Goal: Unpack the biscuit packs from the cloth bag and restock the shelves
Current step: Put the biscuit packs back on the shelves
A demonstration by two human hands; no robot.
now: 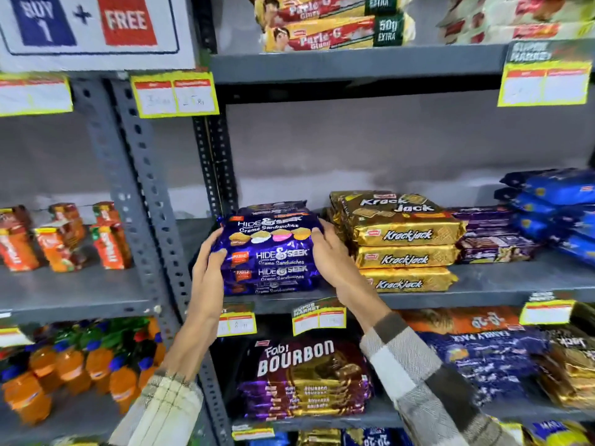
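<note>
A stack of purple Hide & Seek creme sandwich biscuit packs (273,252) sits at the left end of the middle grey shelf (502,284). My left hand (209,268) presses against the stack's left side and my right hand (335,259) grips its right side, so both hands hold the stack between them. The bottom packs rest on the shelf edge. The cloth bag is out of view.
Gold Krackjack packs (402,239) are stacked just right of the purple stack, then purple packs (492,239) and blue packs (560,214). Fab Bourbon packs (306,378) lie on the shelf below. A perforated grey upright (145,201) stands left. Orange bottles (74,368) fill the lower left shelf.
</note>
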